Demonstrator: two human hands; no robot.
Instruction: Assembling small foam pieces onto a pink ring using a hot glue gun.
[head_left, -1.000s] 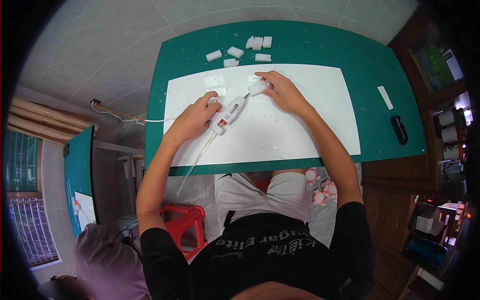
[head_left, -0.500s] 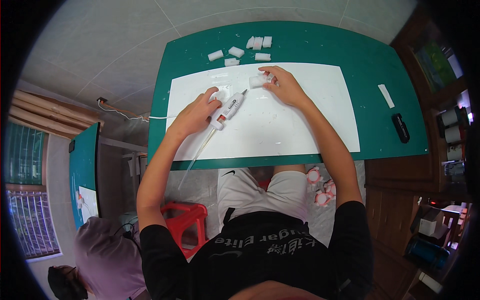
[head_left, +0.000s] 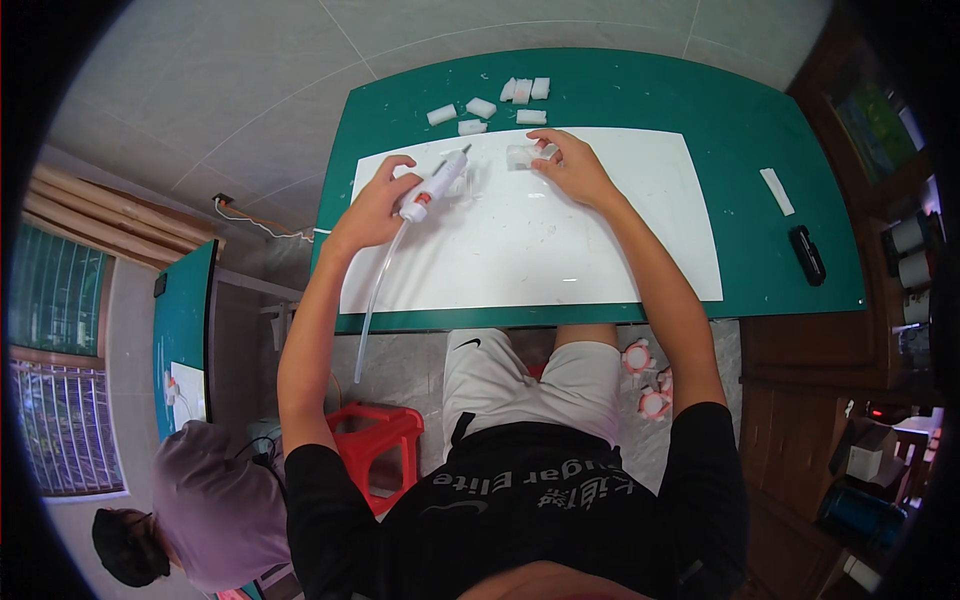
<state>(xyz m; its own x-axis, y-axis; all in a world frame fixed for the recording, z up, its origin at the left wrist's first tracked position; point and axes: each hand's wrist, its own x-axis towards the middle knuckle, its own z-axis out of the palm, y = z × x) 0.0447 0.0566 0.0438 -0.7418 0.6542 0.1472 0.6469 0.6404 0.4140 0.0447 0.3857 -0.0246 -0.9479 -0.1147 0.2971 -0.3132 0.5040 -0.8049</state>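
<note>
My left hand (head_left: 375, 207) is closed on a white hot glue gun (head_left: 437, 185), beside its body. The gun's nozzle points away and slightly right, and a long translucent glue stick (head_left: 372, 300) trails from its back past the near table edge. My right hand (head_left: 575, 172) pinches a small translucent white block (head_left: 522, 157) near the far edge of the white board (head_left: 530, 250). The nozzle and the block are apart. A clear patch, perhaps clear plastic, lies partly hidden behind the gun; its kind cannot be made out.
Several white foam-like pieces (head_left: 481, 107) lie on the green table (head_left: 620, 85) beyond the board. At the right are a white strip (head_left: 776, 191) and a black object (head_left: 806, 255). A red stool (head_left: 375, 440) stands below left; another person (head_left: 220, 510) sits at the left.
The glue gun has swung leftward and away from the block, its nozzle now further off and left. My right hand still holds the block, turned slightly.
</note>
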